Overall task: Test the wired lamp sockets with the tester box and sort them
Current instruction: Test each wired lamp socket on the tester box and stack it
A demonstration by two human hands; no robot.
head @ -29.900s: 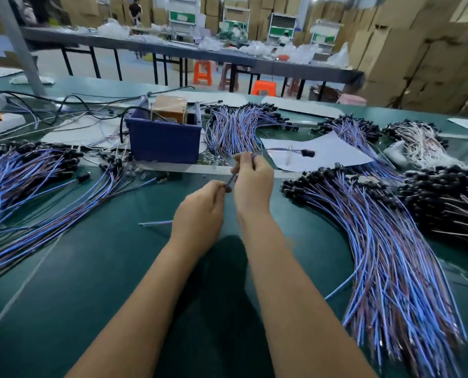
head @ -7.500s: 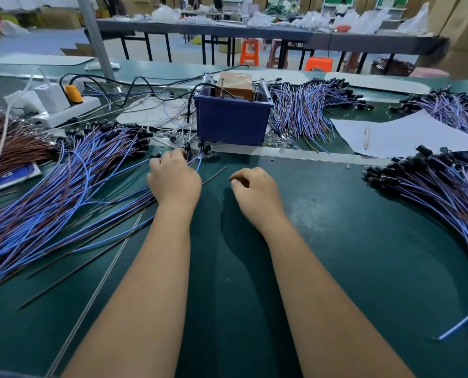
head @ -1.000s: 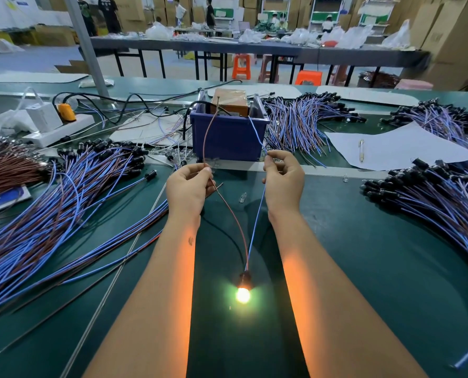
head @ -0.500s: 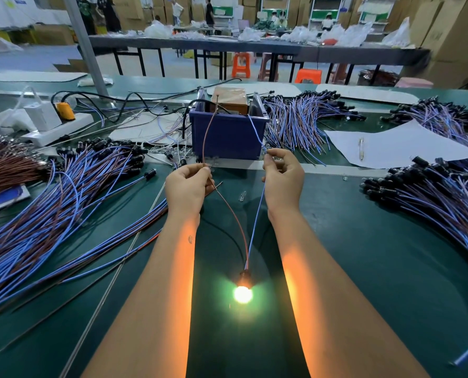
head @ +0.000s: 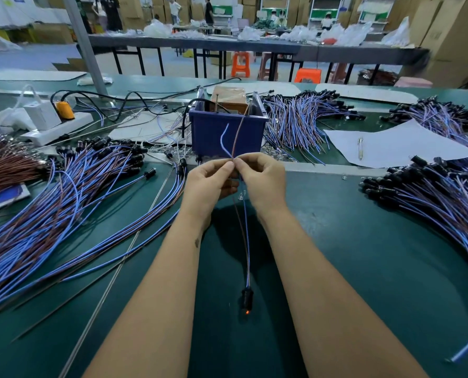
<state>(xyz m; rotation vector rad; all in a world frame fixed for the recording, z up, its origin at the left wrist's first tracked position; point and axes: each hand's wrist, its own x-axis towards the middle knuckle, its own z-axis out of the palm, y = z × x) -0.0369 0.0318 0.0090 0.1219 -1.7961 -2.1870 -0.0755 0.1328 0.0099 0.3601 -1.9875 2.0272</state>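
My left hand [head: 209, 184] and my right hand [head: 263, 181] meet in front of the blue tester box [head: 227, 132], and between them their fingertips pinch the blue and brown wires [head: 245, 241] of one lamp socket. The free wire ends stand up side by side before the box. The black socket [head: 247, 297] lies on the green mat between my forearms, its bulb showing only a faint orange glow. A large pile of wired sockets [head: 63, 192] spreads at the left, another pile [head: 440, 195] at the right.
A white power strip [head: 52, 126] with an orange plug sits at the back left. White paper [head: 396, 145] with a pen [head: 360, 148] lies at the back right. More sockets [head: 298, 121] are heaped behind the box. Thin metal rods [head: 112, 282] lie across the mat.
My hands have come together, bringing the two wire ends away from the tester box contacts. The bulb has gone from a bright green-white light to a dim orange glow.
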